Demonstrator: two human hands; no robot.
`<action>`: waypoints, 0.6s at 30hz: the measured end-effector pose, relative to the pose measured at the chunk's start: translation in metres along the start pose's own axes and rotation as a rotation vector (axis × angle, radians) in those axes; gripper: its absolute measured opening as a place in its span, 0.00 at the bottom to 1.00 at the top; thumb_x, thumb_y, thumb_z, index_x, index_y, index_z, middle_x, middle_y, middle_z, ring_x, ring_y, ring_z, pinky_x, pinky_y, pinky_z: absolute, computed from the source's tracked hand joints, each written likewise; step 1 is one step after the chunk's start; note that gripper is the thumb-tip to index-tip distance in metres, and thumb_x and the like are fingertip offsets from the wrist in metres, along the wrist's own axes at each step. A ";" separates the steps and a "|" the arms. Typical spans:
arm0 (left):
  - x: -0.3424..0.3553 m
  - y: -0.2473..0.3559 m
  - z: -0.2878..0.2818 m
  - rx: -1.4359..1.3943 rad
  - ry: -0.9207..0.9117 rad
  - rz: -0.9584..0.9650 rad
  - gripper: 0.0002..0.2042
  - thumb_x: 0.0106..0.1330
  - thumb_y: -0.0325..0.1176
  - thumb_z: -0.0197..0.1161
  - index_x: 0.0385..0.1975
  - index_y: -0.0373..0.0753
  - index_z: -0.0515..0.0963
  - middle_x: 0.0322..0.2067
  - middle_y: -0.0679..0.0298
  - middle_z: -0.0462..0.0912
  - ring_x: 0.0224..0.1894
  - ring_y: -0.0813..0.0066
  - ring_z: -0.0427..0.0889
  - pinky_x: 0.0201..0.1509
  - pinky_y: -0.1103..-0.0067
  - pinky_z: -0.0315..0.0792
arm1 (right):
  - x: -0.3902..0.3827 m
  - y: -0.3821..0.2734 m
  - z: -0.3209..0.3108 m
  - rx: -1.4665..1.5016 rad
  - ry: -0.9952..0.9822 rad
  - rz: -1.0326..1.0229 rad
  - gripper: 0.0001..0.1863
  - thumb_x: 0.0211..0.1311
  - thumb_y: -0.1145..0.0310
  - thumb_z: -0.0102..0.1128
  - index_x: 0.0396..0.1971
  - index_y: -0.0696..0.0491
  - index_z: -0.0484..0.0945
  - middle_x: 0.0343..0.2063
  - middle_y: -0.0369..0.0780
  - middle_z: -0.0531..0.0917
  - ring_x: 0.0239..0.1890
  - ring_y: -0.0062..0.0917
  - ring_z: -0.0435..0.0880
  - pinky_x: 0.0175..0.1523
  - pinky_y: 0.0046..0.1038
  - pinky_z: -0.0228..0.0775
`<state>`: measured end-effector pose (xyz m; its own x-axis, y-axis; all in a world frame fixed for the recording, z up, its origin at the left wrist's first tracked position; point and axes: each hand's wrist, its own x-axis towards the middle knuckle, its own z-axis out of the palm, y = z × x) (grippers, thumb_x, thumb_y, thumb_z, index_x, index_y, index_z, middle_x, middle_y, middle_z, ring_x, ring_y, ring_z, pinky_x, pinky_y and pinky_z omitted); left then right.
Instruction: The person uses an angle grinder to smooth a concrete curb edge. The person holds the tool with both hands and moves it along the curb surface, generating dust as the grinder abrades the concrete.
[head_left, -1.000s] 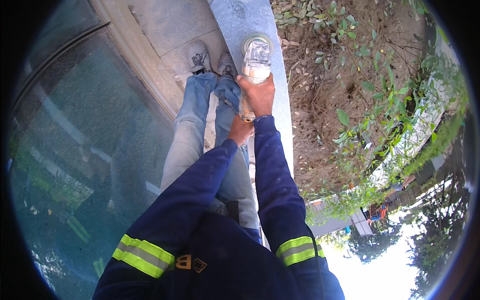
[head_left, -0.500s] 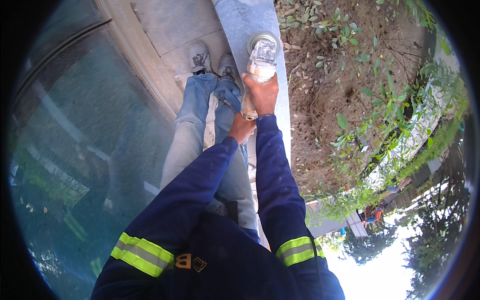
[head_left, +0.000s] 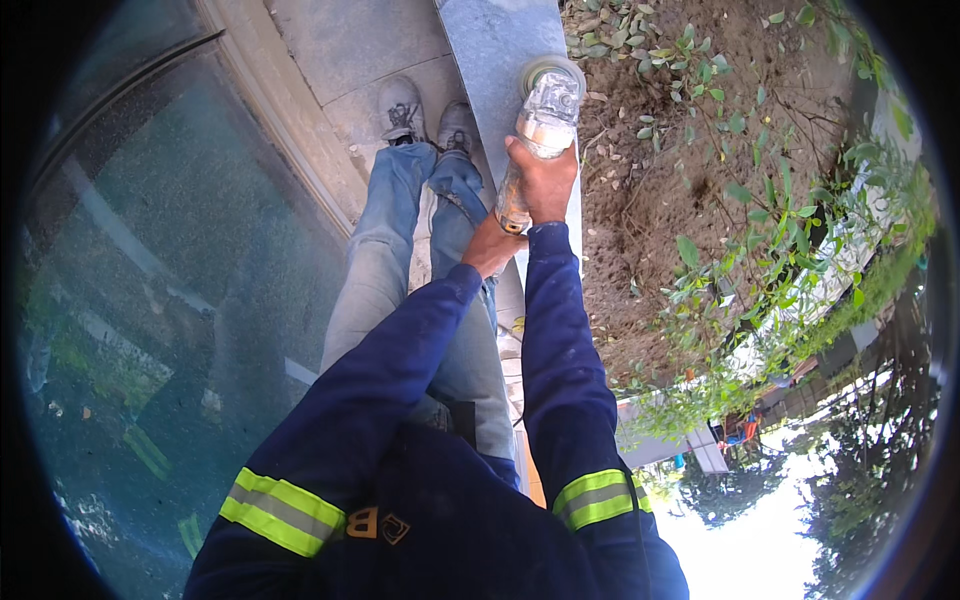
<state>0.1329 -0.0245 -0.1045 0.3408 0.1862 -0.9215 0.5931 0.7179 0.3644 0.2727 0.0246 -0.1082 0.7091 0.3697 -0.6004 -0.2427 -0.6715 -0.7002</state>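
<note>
An angle grinder point(head_left: 550, 105), coated in pale dust, rests its disc face down on a grey-blue stone slab point(head_left: 486, 60) near the slab's soil-side edge. My right hand point(head_left: 547, 180) is wrapped round the grinder's body just behind the gear head, thumb along the left side. Lower down, my left hand point(head_left: 490, 243) grips the rear end of the grinder, partly hidden by the tool and my right wrist. Both arms are in dark blue sleeves.
My dusty shoes point(head_left: 400, 107) stand on grey paving point(head_left: 350, 40) left of the slab. A large glass surface point(head_left: 150, 300) with a frame runs along the left. Soil point(head_left: 660, 150) with leaves and leafy plants point(head_left: 790, 230) borders the slab on the right.
The grinder and both my hands have shifted to the right and slightly away from me, toward the slab's soil-side edge. My grip looks the same.
</note>
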 end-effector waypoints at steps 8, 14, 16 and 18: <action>-0.094 0.042 -0.114 0.832 0.290 0.307 0.40 0.55 0.41 0.80 0.67 0.36 0.69 0.61 0.45 0.73 0.67 0.42 0.72 0.72 0.53 0.66 | 0.012 -0.015 0.004 -0.199 -0.086 0.024 0.38 0.46 0.54 0.84 0.52 0.63 0.79 0.43 0.54 0.90 0.48 0.45 0.91 0.56 0.41 0.80; -0.181 0.042 -0.144 0.984 0.200 -0.256 0.55 0.53 0.52 0.82 0.76 0.37 0.56 0.64 0.36 0.68 0.67 0.30 0.71 0.67 0.49 0.72 | -0.013 0.012 -0.011 -0.217 -0.090 0.076 0.39 0.45 0.54 0.84 0.52 0.63 0.79 0.43 0.53 0.90 0.49 0.44 0.91 0.57 0.41 0.81; -0.176 0.044 -0.139 0.982 0.209 -0.319 0.57 0.51 0.55 0.83 0.77 0.37 0.54 0.63 0.36 0.70 0.64 0.30 0.74 0.65 0.50 0.73 | -0.010 0.011 -0.024 -0.101 -0.061 0.061 0.35 0.48 0.60 0.84 0.52 0.64 0.79 0.43 0.51 0.90 0.46 0.37 0.91 0.55 0.36 0.81; -0.156 0.040 -0.136 0.961 0.287 -0.358 0.58 0.50 0.57 0.83 0.77 0.37 0.56 0.60 0.38 0.74 0.60 0.31 0.79 0.63 0.52 0.75 | -0.004 0.014 -0.033 0.023 -0.057 0.039 0.32 0.50 0.64 0.83 0.52 0.64 0.79 0.43 0.49 0.90 0.45 0.33 0.91 0.54 0.34 0.81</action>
<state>0.0045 0.0663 0.0353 -0.0782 0.3101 -0.9475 0.9942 -0.0457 -0.0970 0.2885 -0.0073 -0.1024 0.6600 0.3803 -0.6479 -0.2850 -0.6712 -0.6843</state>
